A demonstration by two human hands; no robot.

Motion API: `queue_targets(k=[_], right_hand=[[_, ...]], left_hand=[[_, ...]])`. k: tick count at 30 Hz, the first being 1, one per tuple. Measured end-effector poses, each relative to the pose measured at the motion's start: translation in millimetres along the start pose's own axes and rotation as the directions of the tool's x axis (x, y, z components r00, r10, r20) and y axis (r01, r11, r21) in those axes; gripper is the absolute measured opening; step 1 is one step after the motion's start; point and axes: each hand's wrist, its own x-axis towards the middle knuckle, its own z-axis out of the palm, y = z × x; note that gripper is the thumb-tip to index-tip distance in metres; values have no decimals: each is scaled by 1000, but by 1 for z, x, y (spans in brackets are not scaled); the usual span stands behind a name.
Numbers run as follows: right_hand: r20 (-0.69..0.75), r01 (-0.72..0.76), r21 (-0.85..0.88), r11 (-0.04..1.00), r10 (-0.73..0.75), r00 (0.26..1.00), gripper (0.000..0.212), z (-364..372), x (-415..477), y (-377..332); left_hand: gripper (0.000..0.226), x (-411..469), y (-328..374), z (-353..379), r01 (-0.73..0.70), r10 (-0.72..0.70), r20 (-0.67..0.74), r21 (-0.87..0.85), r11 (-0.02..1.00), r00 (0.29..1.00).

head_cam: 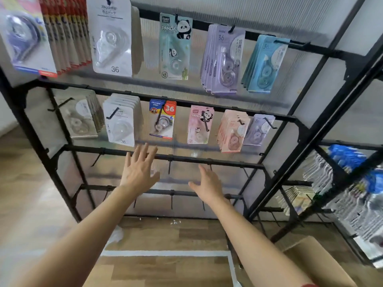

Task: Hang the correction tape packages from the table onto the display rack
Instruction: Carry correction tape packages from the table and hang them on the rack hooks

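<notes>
Both forearms come up from the bottom edge, left hand [137, 169] and right hand [209, 184] with fingers spread straight, not gripping anything, right in front of the display rack [228, 164] at its third rail. The correction tape packages [200, 125] hang on hooks along the two rails above the hands. There's a cardboard box [310, 255] at the rack's lower right corner.

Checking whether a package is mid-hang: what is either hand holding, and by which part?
Nothing is held. The left hand and right hand are both open with spread fingers, empty, reaching toward the display rack.
</notes>
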Motion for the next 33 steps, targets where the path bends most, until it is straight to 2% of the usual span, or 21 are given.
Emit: queue_targets(k=[4, 9, 12, 15, 17, 22, 26, 30, 33], right_hand=[[37, 103, -106, 989, -99, 994, 71, 3, -37, -2], [123, 225, -111, 968, -211, 970, 74, 16, -107, -10], [182, 294, -108, 950, -272, 945, 74, 30, -150, -21], [278, 399, -90, 913, -362, 890, 73, 53, -198, -41], [339, 477, -81, 875, -426, 839, 73, 69, -230, -62], [415, 669, -25, 743, -601, 683, 73, 102, -297, -137], [448, 800, 8, 600, -717, 534, 72, 123, -357, -202], [486, 880, 51, 471, -782, 391, 73, 141, -420, -268], [502, 912, 89, 400, -809, 306, 74, 154, -474, -324]], left_hand=[[75, -51, 2, 4, 76, -76, 13, 28, 997, 997], [71, -143, 7, 15, 184, -183, 34, -17, 983, 982], [70, -214, 8, 26, 291, -288, 56, -65, 954, 956], [72, -294, -2, 27, 414, -407, 95, -68, 908, 909], [76, -345, -15, 21, 528, -522, 98, -43, 848, 847], [77, -453, -50, -20, 745, -745, -3, -10, 667, 667], [77, -543, -71, -48, 860, -859, -67, -9, 510, 508], [78, -634, -91, -73, 942, -942, -91, -71, 329, 322], [77, -700, -115, -101, 969, -968, -126, -87, 230, 218]])
